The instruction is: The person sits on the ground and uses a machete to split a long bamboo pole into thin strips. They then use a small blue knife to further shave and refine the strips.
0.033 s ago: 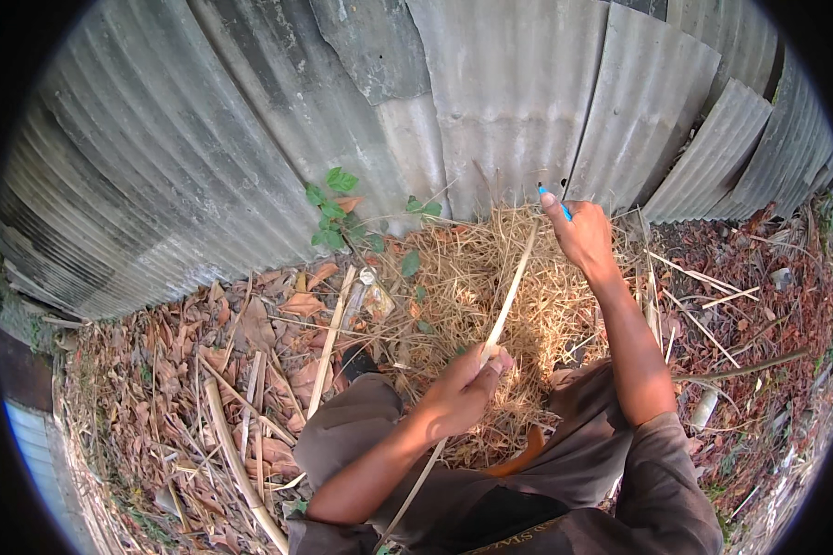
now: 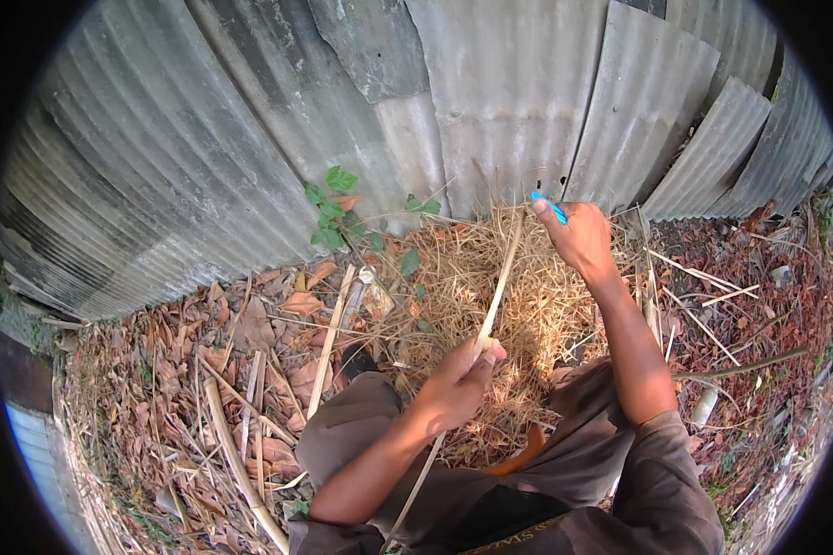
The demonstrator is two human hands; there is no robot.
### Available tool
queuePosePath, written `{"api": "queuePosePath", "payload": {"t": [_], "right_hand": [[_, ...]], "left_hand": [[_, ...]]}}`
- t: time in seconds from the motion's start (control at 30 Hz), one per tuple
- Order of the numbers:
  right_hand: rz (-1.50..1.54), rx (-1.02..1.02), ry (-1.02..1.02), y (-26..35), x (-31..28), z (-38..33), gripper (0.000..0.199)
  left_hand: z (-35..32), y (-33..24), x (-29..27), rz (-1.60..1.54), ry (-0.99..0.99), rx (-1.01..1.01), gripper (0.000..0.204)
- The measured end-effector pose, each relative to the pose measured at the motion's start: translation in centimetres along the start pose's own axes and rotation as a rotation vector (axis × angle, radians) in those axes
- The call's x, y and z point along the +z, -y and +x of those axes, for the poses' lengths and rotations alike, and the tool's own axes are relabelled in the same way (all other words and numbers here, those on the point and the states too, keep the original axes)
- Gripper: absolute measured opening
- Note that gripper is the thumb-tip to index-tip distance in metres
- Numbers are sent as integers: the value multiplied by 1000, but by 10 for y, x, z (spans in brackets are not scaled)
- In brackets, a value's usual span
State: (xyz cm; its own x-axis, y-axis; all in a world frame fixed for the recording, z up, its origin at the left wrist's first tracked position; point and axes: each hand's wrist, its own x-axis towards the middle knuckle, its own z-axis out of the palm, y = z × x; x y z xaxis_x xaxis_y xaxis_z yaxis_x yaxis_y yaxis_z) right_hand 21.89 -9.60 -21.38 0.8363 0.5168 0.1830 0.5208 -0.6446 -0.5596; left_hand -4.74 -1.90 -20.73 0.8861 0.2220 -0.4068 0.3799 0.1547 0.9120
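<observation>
My left hand point(image 2: 455, 384) is closed around a long, pale strip point(image 2: 496, 301) that looks like split bamboo. The strip slants up and away from me to the right; its lower end runs back over my lap. Near the strip's far tip, my right hand point(image 2: 580, 239) is wrapped round a small blue-handled tool point(image 2: 551, 209). Whatever blade it may have is too small to make out. Between the tool and the strip's tip a narrow gap seems to show. Under both hands lies a heap of thin straw-coloured shavings point(image 2: 467, 268).
A grey corrugated metal fence point(image 2: 518, 102) stands across the far side. Dry leaves point(image 2: 296, 305) and split bamboo pieces point(image 2: 227, 425) cover the left ground. More thin strips point(image 2: 703, 277) lie at the right, near a whitish cylinder point(image 2: 704, 407). A green-leaved plant point(image 2: 329, 208) grows by the fence.
My left hand and the strip have shifted slightly to the left and away from me. The blue tool in my right hand has tipped further left.
</observation>
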Motion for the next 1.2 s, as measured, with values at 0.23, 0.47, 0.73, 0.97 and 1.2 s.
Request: {"api": "queuePosePath", "payload": {"t": [0.23, 0.47, 0.73, 0.97, 1.2], "right_hand": [[-36, -404, 125, 32, -12, -47, 69], [-130, -596, 264, 52, 13, -67, 65], [-89, -766, 110, 47, 27, -59, 67], [-7, -834, -60, 31, 47, -40, 68], [-199, -301, -3, 4, 21, 5, 78]], "left_hand": [[6, -15, -8, -26, -199, 71, 17], [8, -11, -5, 118, -278, 318, 16], [11, 1, -5, 165, -339, 307, 16], [14, 3, -4, 241, -376, 305, 17], [-3, 14, 13, 193, -180, 210, 16]]}}
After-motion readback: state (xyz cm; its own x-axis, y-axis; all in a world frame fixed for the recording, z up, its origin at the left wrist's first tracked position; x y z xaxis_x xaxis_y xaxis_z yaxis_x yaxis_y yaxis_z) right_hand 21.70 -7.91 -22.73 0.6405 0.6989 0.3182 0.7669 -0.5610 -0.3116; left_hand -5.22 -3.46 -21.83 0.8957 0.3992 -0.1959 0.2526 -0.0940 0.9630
